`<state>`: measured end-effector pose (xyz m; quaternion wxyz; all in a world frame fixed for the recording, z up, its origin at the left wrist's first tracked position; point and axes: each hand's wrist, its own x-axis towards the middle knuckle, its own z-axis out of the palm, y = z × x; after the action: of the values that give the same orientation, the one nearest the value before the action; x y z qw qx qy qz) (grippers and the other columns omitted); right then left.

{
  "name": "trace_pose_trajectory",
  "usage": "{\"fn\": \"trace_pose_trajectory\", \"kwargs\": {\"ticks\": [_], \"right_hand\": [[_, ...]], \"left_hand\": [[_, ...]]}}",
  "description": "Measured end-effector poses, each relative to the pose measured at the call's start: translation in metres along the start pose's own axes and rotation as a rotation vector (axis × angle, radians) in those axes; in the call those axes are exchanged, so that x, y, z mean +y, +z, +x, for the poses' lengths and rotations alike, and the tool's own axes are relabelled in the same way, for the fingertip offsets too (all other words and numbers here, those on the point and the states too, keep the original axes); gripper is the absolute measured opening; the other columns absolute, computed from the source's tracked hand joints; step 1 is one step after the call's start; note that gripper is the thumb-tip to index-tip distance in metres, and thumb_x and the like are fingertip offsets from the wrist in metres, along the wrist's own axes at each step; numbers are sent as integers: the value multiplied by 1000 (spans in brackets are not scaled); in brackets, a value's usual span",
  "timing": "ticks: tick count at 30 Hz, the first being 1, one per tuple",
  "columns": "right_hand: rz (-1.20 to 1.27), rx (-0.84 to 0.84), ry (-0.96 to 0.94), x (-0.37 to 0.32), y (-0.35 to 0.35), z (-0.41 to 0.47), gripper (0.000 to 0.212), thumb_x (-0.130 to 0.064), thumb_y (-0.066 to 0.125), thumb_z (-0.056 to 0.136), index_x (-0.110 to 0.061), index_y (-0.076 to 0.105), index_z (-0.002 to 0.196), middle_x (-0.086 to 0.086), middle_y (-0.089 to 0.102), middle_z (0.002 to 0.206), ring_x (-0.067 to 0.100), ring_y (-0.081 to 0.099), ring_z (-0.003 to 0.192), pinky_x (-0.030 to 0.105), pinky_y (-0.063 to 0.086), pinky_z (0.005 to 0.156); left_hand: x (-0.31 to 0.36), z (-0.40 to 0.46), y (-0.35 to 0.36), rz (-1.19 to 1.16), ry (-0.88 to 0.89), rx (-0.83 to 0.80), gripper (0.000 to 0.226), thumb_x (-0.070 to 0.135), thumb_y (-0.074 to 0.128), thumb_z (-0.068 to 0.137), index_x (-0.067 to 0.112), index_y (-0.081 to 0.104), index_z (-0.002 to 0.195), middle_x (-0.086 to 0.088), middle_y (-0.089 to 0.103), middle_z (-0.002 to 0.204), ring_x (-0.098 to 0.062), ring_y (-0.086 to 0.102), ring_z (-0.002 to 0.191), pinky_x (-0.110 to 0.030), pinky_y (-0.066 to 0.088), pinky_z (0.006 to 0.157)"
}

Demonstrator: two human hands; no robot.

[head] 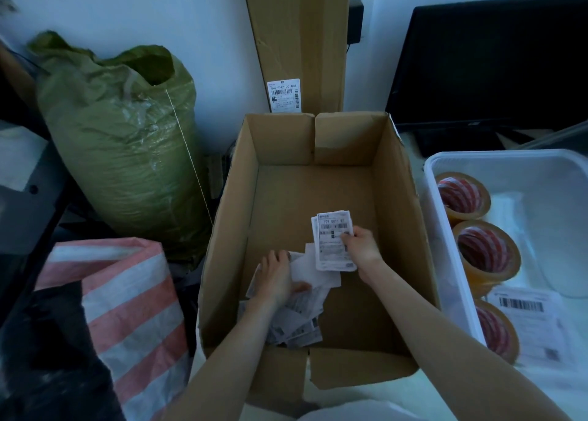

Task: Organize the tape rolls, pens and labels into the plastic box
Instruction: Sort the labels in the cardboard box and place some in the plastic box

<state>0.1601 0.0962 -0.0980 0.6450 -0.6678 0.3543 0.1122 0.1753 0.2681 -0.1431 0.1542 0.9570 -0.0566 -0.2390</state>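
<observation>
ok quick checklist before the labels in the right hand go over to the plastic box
1. Right hand grips the label stack: ok.
2. Stack squared up: not ok, sheets fan out at the left edge.
3. Left hand free to help: not ok, it grips loose labels in the cardboard box.
4. Bare floor in the plastic box beside the tape rolls: ok.
5. A label sheet already lies there to stack onto: ok.
6. Pens packed: cannot tell, none visible.

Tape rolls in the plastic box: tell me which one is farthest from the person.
The tape roll at the far end of the plastic box, by its back corner. The other two rolls sit nearer the person, one beside a label.
</observation>
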Motion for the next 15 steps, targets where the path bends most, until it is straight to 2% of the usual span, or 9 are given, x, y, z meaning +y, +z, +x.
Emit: {"fn": "trace_pose_trajectory", "kwargs": {"ticks": [3, 6, 9, 11, 12, 13, 15], "right_hand": [[23, 11, 3, -1, 0, 0, 18, -13, 41, 101, -16, 58, 105, -2, 62, 91, 12, 61, 82, 25, 47, 62], [21, 12, -2, -2, 2, 0, 18, -12, 41, 101, -15, 58, 105, -2, 62, 90, 14, 61, 83, 25, 47, 62], [24, 17, 2, -2, 1, 0, 20, -11, 40, 101, -15, 59, 105, 1, 64, 95, 19, 63, 90, 27, 50, 64], [35, 18, 9, -2, 0, 0, 21, -11, 39, 101, -15, 58, 107, 3, 65, 97, 21, 64, 92, 29, 51, 64], [43, 19, 15, -1, 0, 0, 21, -11, 39, 101, -15, 58, 108, 4, 65, 98, 21, 64, 91, 29, 51, 63], [47, 18, 24, -1, -1, 0, 20, -11, 40, 101, -16, 58, 106, 4, 65, 98, 20, 64, 89, 29, 51, 62], [53, -6, 54, -3, -1, -1, 18, -11, 42, 100, -18, 58, 103, 3, 65, 95, 19, 64, 86, 30, 52, 64]], "left_hand": [[0, 0, 1, 88, 16, -46, 77, 40, 78, 73, 19, 37, 134, -6, 39, 138, -26, 36, 128, -41, 34, 107], [-4, 1, 1, 25, -17, -67, 70, 34, 79, 73, 18, 43, 131, -4, 48, 135, -24, 43, 124, -41, 38, 105], [-4, 0, -1, -33, -39, -42, 52, 25, 70, 83, 21, 49, 130, -7, 46, 137, -26, 41, 129, -44, 36, 107], [-4, -1, -7, -149, 13, 86, 25, 12, 60, 87, 24, 57, 109, -6, 54, 120, -28, 47, 120, -46, 40, 101], [-4, -1, -9, -225, 56, 177, 19, 6, 57, 86, 22, 58, 97, -3, 55, 108, -27, 51, 112, -48, 43, 96], [-3, -1, -12, -294, 99, 275, 20, 2, 56, 85, 20, 58, 91, 0, 53, 102, -25, 51, 106, -48, 44, 93], [-1, -4, -16, -374, 172, 441, 22, -2, 59, 83, 16, 62, 95, 2, 51, 106, -11, 44, 105, -43, 43, 96]]}}
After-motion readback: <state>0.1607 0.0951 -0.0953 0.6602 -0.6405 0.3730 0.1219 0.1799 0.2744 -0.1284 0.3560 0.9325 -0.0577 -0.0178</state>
